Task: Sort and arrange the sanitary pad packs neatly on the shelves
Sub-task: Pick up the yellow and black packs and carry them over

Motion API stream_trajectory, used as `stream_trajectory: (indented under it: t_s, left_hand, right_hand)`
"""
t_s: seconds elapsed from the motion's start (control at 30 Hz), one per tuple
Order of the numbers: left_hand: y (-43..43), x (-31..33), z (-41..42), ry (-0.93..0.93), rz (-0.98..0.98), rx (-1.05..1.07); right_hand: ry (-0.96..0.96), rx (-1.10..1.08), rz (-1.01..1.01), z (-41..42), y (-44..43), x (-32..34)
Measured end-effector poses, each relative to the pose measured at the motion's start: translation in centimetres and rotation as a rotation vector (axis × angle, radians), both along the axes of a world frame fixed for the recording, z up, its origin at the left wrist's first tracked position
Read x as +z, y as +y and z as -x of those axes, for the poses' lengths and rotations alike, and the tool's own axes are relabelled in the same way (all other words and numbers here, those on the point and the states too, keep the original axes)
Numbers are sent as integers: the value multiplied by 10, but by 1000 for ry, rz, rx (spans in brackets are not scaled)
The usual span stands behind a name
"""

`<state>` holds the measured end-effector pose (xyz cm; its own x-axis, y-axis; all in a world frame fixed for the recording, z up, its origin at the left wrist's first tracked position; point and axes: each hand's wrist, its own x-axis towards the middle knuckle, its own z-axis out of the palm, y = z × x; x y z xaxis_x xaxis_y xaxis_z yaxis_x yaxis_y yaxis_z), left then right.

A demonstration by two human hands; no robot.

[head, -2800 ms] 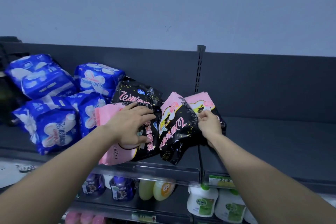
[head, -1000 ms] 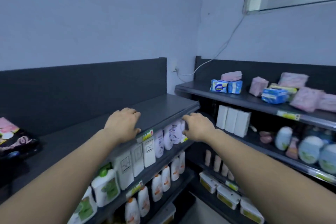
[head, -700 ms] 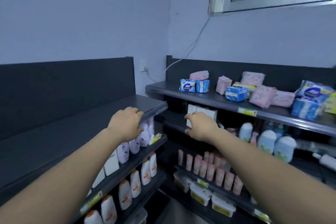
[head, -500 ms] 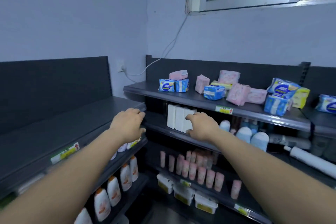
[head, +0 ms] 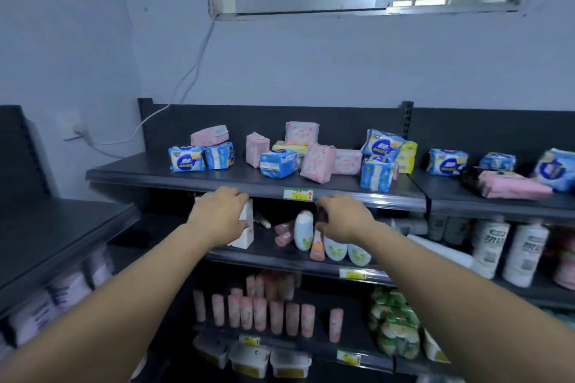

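1. Camera swing is the main change. Half a second ago the top shelf (head: 217, 179) sat up and to the right; now it faces the person squarely, and a second bay of packs has come into sight on the right. The black-and-pink packs handled earlier are out of view.
2. Both hands remain raised side by side just below the shelf's front edge. The left hand (head: 222, 214) has loosely curled fingers and carries nothing. It hangs in front of a white box (head: 246, 228) on the shelf below; whether they touch cannot be told.
3. The right hand (head: 345, 219) is likewise loosely curled and empty, below and right of the yellow price label (head: 298, 195).
4. All the pad packs lie above and beyond the hands, untouched. The left blue pack (head: 186, 159) and its blue neighbour (head: 219, 155) sit up-left of the left hand, with a small pink pack (head: 209, 135) lying across them.
5. The centre blue pack (head: 279, 163) lies above the gap between the hands, its long axis roughly left to right.
6. An upright pink pack (head: 256, 149) stands on end, and a leaning pink pack (head: 317, 162) tilts against those behind it.
7. Two stacked blue packs (head: 376, 172) sit up-right of the right hand, the upper one tilted.
8. A long pink pack (head: 510, 185) lies flat in the right bay, its length running left to right.
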<state>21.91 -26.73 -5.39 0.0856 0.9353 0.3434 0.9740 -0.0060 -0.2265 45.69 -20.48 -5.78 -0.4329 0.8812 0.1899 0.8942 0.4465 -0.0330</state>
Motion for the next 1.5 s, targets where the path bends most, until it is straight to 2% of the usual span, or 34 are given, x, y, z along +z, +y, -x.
stream_trajectory:
  t_s: [0.4,0.7,1.0,1.23,1.5]
  left_hand:
    - [156,17,-45,-52,-14,-186]
    - [250,24,-81,-68,-17,-192]
    - [349,34,-112,-56,-95,-109]
    - [403,41,-110,-45,-77,70]
    - [479,32,-85,-251,74,203]
  right_hand:
    - [30,-256,-18,-61,103,19]
    - [29,-299,-46,-110,183,23]
    - [70,-296,-42,-174,284,33]
    - [105,-355,-72,-206,343,36]
    - [92,-402,-44,-213,410,24]
